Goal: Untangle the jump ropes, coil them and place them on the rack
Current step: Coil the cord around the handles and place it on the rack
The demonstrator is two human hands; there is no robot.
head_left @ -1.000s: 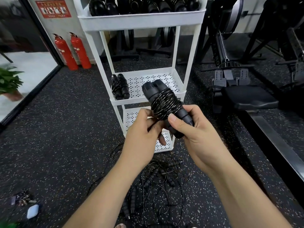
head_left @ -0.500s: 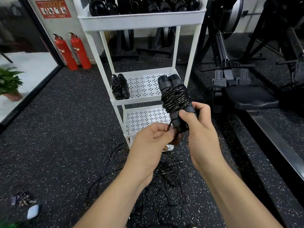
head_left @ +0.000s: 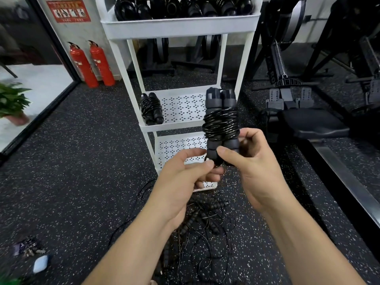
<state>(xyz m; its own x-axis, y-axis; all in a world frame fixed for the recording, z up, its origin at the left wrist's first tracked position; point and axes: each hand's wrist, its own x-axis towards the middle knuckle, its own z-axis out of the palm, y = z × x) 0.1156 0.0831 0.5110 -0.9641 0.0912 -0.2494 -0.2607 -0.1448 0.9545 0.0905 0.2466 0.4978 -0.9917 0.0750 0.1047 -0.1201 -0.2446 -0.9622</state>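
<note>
1. Now the bundle (head_left: 222,124), two handles side by side with cord wound round their middle, stands nearly upright at 12 o'clock from the hands. It is in front of the rack's (head_left: 239,83) middle shelf (head_left: 185,108).
2. Over the last second it has risen, swung from a lean to upright and drifted toward 3 o'clock. The winding looks finished.
3. The right hand (head_left: 259,167) grips the lower handles, thumb across the front and fingers curled behind.
4. The left hand (head_left: 185,177) has slid down to the bundle's foot and pinches there with thumb and forefinger. Whether it holds a cord end or a handle tip, I cannot tell.
5. That shift suggests coiling is over and placing comes next. The middle shelf has room at 3 o'clock of the stored bundle (head_left: 151,109).
6. More bundles crowd the top shelf (head_left: 181,27).
7. A tangle (head_left: 203,221) of ropes lies on the floor (head_left: 72,161) at 6 o'clock, below the forearms, so the task is likely well short of done.
</note>
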